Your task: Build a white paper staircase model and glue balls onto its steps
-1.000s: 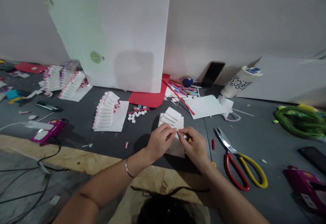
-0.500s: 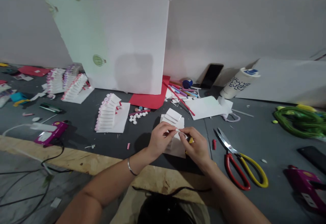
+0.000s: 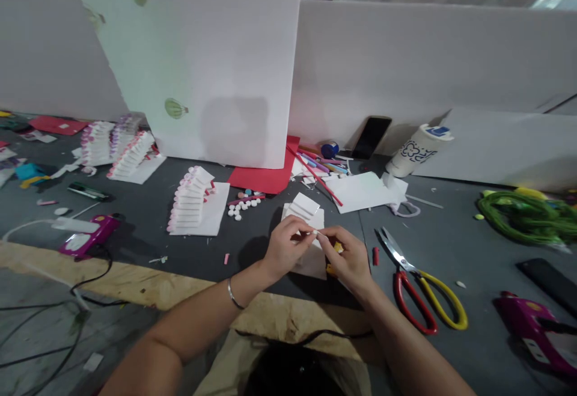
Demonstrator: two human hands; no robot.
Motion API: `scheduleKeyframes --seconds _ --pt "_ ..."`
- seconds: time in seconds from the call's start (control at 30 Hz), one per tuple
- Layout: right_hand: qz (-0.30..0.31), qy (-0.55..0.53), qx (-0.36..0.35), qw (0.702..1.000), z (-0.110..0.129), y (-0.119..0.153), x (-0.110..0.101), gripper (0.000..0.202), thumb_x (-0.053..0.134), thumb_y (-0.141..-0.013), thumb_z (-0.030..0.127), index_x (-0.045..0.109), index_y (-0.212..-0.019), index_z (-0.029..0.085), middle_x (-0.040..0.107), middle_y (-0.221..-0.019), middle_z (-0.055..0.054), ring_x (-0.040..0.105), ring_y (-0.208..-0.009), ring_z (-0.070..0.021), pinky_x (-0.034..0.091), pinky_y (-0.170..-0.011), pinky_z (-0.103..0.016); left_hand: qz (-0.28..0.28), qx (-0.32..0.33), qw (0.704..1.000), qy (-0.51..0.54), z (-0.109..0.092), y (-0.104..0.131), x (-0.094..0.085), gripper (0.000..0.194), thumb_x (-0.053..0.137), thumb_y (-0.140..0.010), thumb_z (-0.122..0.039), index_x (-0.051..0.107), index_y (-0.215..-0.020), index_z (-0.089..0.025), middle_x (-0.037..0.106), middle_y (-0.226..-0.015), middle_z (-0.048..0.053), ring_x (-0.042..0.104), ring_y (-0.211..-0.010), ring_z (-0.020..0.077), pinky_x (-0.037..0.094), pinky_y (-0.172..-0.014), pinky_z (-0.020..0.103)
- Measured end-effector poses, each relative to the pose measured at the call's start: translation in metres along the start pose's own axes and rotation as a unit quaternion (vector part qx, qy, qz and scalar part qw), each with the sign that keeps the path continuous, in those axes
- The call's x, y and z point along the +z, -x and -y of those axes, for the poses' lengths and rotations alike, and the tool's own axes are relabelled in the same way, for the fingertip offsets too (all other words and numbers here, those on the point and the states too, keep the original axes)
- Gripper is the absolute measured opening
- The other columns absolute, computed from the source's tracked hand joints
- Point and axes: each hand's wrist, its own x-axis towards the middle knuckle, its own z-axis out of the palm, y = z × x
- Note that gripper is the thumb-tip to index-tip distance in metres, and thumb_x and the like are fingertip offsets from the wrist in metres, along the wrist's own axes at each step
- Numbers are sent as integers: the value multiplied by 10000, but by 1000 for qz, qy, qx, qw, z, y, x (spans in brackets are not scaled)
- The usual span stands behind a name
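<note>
Between the fingertips of my left hand (image 3: pixel 288 243) and my right hand (image 3: pixel 346 255) is a small white piece (image 3: pixel 315 234), too small to name. Both hands are closed in a pinch and nearly touch. Beneath them lies a white card with folded paper steps (image 3: pixel 305 204), partly covered by my fingers. Something yellow (image 3: pixel 337 248) shows behind my right hand, mostly hidden. Left of my hands stands a stepped white paper piece with pink rounded ends (image 3: pixel 189 201) on a white card. Several small white balls (image 3: pixel 243 205) lie behind my left hand.
Scissors with red and yellow handles (image 3: pixel 417 282) lie open to the right, beside a short red piece (image 3: pixel 375 256). Farther back are a phone (image 3: pixel 371 137), a white cup (image 3: pixel 418 150) and a red sheet (image 3: pixel 265 178). Green cords (image 3: pixel 525 216) and purple tools (image 3: pixel 90 235) lie at the sides.
My hands stay in nearly the same place, fingertips pinched together, with a slight shift of the right fingers. The view has turned slightly, so things on the right appear a little farther left.
</note>
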Motion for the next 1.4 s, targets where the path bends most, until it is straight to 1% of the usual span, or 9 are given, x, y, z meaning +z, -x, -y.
scheduleKeyframes --seconds 0.17,0.3,0.43,0.53,0.7,0.83,1.0,1.13,1.4 --pt "1 27 -75 997 1 -1 -2 120 564 -908 251 671 -857 235 699 -760 -32 626 -674 -172 505 -630 -291 -7 -7 1000 -2 -1 -1 0 62 645 -843 -215 650 -788 -185 628 -813 31 628 -753 129 539 -554 197" --pt "2 76 -104 992 -3 0 -1 117 556 -901 201 664 -874 235 707 -806 -43 635 -718 -180 494 -651 -296 -1 5 1000 -29 1 -1 -2 63 636 -864 -221 664 -820 -186 640 -825 33 632 -760 130 536 -575 204" --pt "1 96 -85 992 -5 1 5 120 547 -907 214 646 -841 232 684 -768 -34 620 -691 -173 472 -629 -286 17 55 993 -102 4 0 -4 97 606 -898 -219 680 -841 -191 652 -805 27 634 -764 133 544 -680 242" --pt "-1 94 -66 993 -4 1 7 149 537 -921 229 628 -803 224 648 -708 -15 589 -638 -155 441 -583 -266 24 97 983 -154 5 1 -3 146 558 -929 -214 687 -869 -185 653 -792 32 637 -773 138 542 -703 252" --pt "-24 93 -56 994 -1 1 4 169 549 -928 240 612 -774 213 612 -664 11 532 -570 -128 413 -563 -250 15 144 978 -151 4 2 -1 140 551 -935 -200 689 -949 -181 673 -829 39 652 -787 134 552 -704 245" --pt "-27 72 -76 994 0 0 4 170 545 -934 247 636 -796 210 633 -680 0 551 -597 -135 424 -572 -248 -8 127 985 -115 3 2 -1 78 601 -902 -188 678 -910 -180 664 -824 34 643 -746 119 548 -637 214" --pt "-8 56 -61 996 -1 0 7 147 548 -926 254 685 -953 209 706 -792 -34 597 -618 -150 459 -570 -263 -54 104 986 -119 7 2 -5 22 638 -857 -163 651 -848 -178 617 -812 20 622 -735 107 533 -582 179" --pt "4 69 -72 995 -2 0 8 178 536 -932 269 691 -994 208 731 -858 -50 612 -639 -160 478 -601 -283 -55 82 988 -120 11 1 -10 18 631 -845 -166 637 -835 -180 598 -814 18 605 -719 106 516 -539 170" --pt "17 72 -102 992 2 2 8 169 520 -943 255 672 -881 212 694 -766 -37 621 -702 -166 479 -626 -274 -47 118 983 -133 9 2 -9 25 621 -859 -172 626 -836 -178 605 -802 15 604 -710 107 509 -555 183"
